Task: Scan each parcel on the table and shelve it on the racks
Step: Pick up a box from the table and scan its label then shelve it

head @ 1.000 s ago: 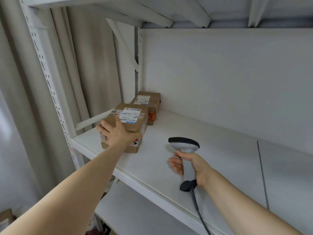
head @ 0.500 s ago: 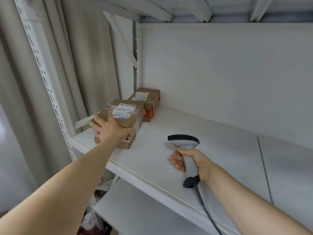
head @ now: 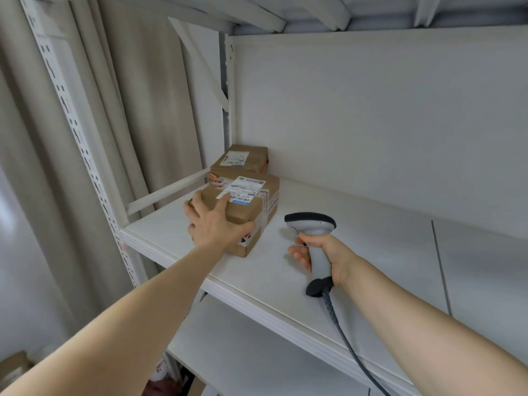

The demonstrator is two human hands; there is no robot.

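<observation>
- Shelving is the step in hand, judging from the head view: one cardboard parcel (head: 245, 207) sits on the white shelf board (head: 371, 252) of the rack, near the board's front edge, with its shipping label (head: 243, 191) facing up.
- Just behind that parcel, touching it or very nearly so, a second cardboard parcel (head: 243, 160) stands in the back corner, so at least two are on the rack.
- The left hand (head: 213, 224) grips the near left corner of the front parcel. Its fingers wrap over the top and the left side, and the thumb lies along the front top edge; the arm is stretched out almost straight and reaches upward.
- To the right of the front parcel and clear of it, the right hand (head: 331, 255) is closed round the handle of a barcode scanner (head: 314, 232). The scanner head points left toward the parcel, and its grey cable (head: 345, 335) trails down past the board's edge.
- I cannot tell whether the index finger rests on the trigger.
- The next move probably calls for seating the front parcel squarely against the rear one, letting go, and returning to the table for another parcel; the table is out of sight.
- Left of the front parcel, a perforated upright post (head: 80, 132) stands before a beige curtain (head: 143, 110).
</observation>
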